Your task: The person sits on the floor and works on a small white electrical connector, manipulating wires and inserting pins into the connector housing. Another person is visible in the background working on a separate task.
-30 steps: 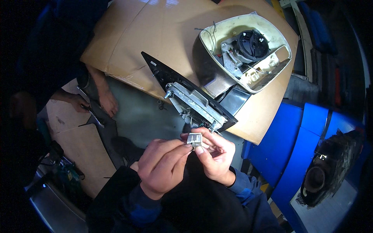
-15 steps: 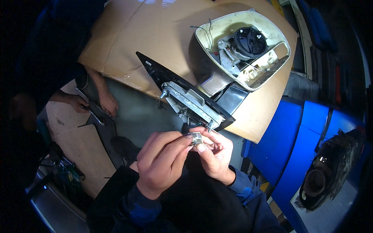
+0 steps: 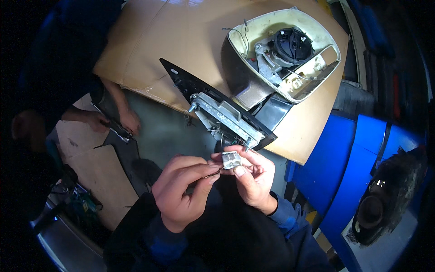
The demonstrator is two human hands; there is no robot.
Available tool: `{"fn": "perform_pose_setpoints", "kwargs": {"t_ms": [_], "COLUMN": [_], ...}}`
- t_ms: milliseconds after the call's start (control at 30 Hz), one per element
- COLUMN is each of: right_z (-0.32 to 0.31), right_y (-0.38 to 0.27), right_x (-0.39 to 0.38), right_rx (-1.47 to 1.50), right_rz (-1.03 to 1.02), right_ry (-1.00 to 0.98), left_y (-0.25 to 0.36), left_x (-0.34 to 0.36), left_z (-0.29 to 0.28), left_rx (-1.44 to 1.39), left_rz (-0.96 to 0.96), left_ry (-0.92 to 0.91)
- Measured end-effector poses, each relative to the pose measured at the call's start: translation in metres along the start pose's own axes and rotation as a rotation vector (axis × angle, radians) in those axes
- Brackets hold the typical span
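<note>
My right hand (image 3: 251,179) grips a small translucent plastic connector (image 3: 231,160) with a row of pins or slots. Beside it, my left hand (image 3: 183,190) pinches a thin dark item (image 3: 213,174), perhaps a wire or tool, at the connector's left edge. Just above my hands, a black triangular mirror base (image 3: 176,77) with a silver metal bracket (image 3: 226,120), studs and loose wires lies over the cardboard's edge. A mirror housing (image 3: 238,59) with a cream interior, containing a round black motor unit (image 3: 292,45), sits on the cardboard (image 3: 149,41) behind it.
A co-worker in dark clothing (image 3: 68,41) is at the left, both hands (image 3: 128,121) on a long dark piece with a metal tool. Blue panels (image 3: 326,172) stand at the right, beside a black grimy part (image 3: 380,199) on a grey board. Tools (image 3: 84,204) lie at lower left.
My left hand has drawn slightly down and left from the connector with the thin dark item, exposing more of the connector. The co-worker's hands have shifted slightly.
</note>
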State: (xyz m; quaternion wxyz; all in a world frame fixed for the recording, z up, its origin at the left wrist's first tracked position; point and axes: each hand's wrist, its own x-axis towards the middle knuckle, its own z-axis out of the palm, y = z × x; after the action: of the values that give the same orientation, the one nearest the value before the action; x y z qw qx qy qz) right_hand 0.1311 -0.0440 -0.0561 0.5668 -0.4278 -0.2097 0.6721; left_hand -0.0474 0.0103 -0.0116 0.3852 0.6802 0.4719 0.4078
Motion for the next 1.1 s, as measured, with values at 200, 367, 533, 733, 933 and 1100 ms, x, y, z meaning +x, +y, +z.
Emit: {"fn": "perform_pose_setpoints", "kwargs": {"t_ms": [200, 367, 533, 733, 933, 1100], "right_z": [-0.003, -0.004, -0.005, -0.005, -0.003, -0.001], "right_y": [0.001, 0.000, 0.000, 0.004, 0.004, 0.002], "right_x": [-0.002, -0.003, -0.003, -0.002, -0.002, -0.001], "right_rx": [0.000, -0.023, -0.050, -0.018, 0.021, 0.025], "right_rz": [-0.019, -0.008, -0.038, -0.050, -0.031, -0.017], "right_ry": [0.006, 0.015, -0.005, -0.010, -0.009, -0.023], "left_y": [-0.007, -0.011, -0.009, -0.011, -0.015, -0.017], "left_x": [-0.001, -0.001, -0.005, -0.008, -0.017, -0.023], "left_z": [0.007, 0.010, 0.012, 0.014, 0.016, 0.017], "left_rx": [0.001, 0.032, 0.104, 0.096, 0.173, 0.192], "left_rz": [0.017, 0.061, 0.112, 0.133, 0.204, 0.260], "left_ry": [-0.019, -0.040, -0.009, 0.017, 0.046, 0.071]}}
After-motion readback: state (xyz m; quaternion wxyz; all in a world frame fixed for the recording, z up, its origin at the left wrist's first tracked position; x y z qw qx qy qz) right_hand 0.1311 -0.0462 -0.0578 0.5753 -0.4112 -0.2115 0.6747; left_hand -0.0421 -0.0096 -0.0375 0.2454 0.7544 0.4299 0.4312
